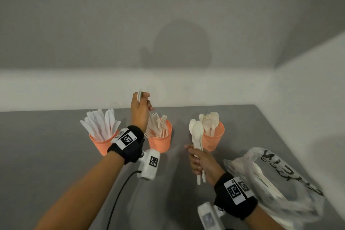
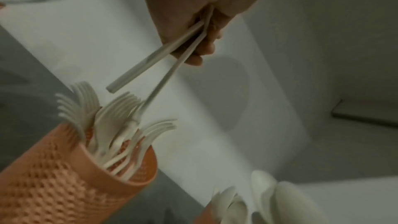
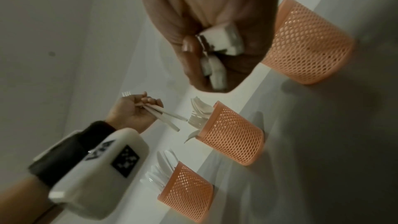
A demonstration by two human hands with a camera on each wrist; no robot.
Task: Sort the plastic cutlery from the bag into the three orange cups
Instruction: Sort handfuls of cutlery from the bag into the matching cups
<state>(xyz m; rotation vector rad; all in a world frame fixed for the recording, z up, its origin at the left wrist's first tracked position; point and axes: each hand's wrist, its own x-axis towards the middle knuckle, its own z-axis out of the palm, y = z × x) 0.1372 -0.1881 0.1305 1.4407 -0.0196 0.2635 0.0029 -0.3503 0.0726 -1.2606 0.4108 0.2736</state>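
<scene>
Three orange mesh cups stand in a row: a knife cup, a fork cup and a spoon cup. My left hand grips two white forks just above the fork cup, handles pointing down at it and tines up. My right hand holds a bunch of white spoons upright, bowls up, just left of the spoon cup. Their handle ends poke out below the fist. The plastic bag lies at the right with more cutlery inside.
The grey table ends at a white wall behind the cups and another wall on the right, close to the bag. A black cable hangs from the left wrist camera over the table's front.
</scene>
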